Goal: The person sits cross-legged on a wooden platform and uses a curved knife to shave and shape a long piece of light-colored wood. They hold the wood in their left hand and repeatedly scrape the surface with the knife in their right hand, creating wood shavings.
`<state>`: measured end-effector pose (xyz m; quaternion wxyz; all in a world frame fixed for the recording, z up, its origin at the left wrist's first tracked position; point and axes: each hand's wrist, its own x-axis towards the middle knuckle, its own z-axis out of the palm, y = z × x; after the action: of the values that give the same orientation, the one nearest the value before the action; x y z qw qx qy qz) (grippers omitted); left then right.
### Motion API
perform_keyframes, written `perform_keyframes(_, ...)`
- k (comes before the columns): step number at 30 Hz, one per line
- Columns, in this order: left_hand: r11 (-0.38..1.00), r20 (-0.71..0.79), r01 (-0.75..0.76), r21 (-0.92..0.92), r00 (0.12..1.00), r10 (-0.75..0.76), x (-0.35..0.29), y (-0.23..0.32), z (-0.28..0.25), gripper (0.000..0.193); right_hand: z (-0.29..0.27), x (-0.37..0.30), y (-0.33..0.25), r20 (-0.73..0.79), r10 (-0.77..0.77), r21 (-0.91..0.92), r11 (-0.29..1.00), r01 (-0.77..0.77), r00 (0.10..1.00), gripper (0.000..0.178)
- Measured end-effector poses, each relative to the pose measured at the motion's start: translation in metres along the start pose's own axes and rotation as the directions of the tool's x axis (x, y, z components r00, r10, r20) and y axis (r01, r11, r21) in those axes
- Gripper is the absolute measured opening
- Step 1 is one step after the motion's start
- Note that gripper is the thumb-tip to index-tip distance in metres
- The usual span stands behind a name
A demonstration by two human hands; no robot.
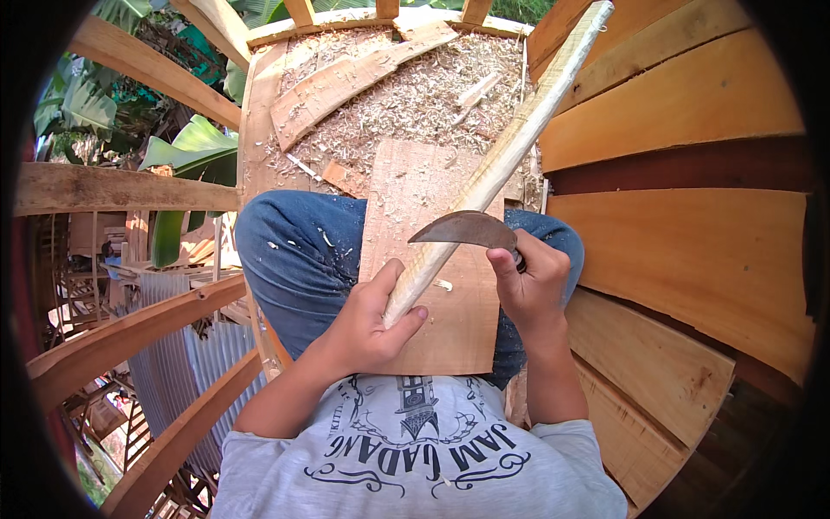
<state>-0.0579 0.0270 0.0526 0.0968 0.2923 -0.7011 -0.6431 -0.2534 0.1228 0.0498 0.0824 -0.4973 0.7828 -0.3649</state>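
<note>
My left hand (373,322) is closed around the near end of a long pale wooden stick (507,162), which slants up and away to the far right. In my right hand (532,281) is the dark handle of a curved knife (462,228), a sickle-like blade pointing left. The blade lies across the stick, a little beyond my left hand; whether its edge bites into the wood I cannot tell. Beneath them a flat wooden board (432,346) rests over my lap, with a small shaving (443,285) on it.
Wood shavings (346,108) cover the floor ahead, around an angled plank (328,97) and a small wood offcut (345,179). A slatted plank wall (683,233) rises close on the right. Open wooden rails (130,189) stand at the left, with banana leaves (194,147) and corrugated sheets beyond.
</note>
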Motion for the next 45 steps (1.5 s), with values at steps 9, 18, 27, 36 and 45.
perform_keyframes(9,0.998,0.092,0.030,0.064,0.995,-0.035,-0.026,0.008,-0.003,0.026,-0.036,0.035,0.026,-0.225,0.182,0.031,0.983,-0.179,0.957,0.054)
perform_keyframes(18,0.997,0.128,0.075,-0.032,0.989,-0.070,-0.030,0.014,-0.009,0.020,-0.026,0.028,0.007,-0.103,-0.045,-0.053,0.998,0.040,0.994,0.053)
perform_keyframes(27,0.997,0.112,0.015,-0.078,0.994,-0.006,-0.032,0.012,-0.006,0.023,-0.011,0.005,-0.010,0.000,-0.228,-0.079,0.971,0.227,0.974,0.056)
perform_keyframes(36,0.995,0.094,0.093,-0.037,0.992,-0.090,-0.030,0.008,-0.004,0.019,0.001,0.004,0.000,-0.041,-0.129,0.010,0.992,0.130,0.991,0.052)
perform_keyframes(45,0.997,0.201,0.062,0.054,0.977,-0.072,-0.021,0.003,0.005,0.025,0.016,-0.012,-0.017,0.090,0.175,0.608,0.770,-0.193,0.980,0.050)
